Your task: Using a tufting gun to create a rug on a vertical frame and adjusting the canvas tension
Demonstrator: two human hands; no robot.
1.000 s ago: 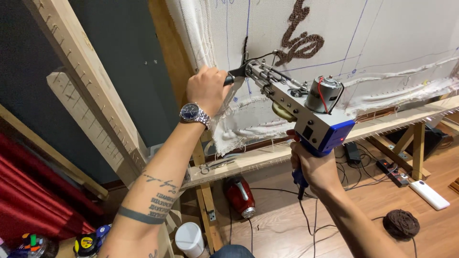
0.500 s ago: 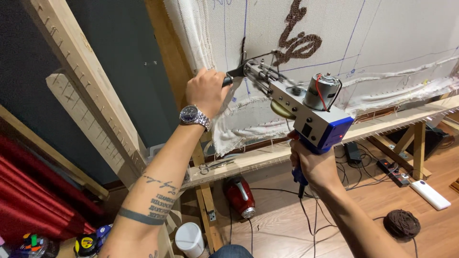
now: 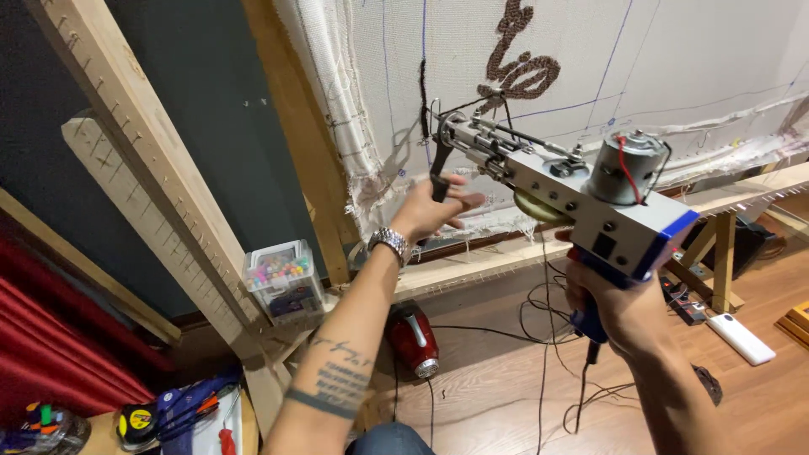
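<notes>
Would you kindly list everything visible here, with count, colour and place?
tufting gun: one, grey with blue rear, centre, tip near the cloth
tufting cloth: one, white with blue grid lines, stretched top right
tufted yarn shape: one, brown, on the cloth
wooden frame: light wood, around the cloth
bead box: one, clear, multicoloured contents, left of centre
red appliance: one, on the floor
power strip: one, white, floor right
tape measure: one, yellow and black, bottom left
left hand: on the gun's front handle, wristwatch silver
right hand: grips the blue rear handle
</notes>
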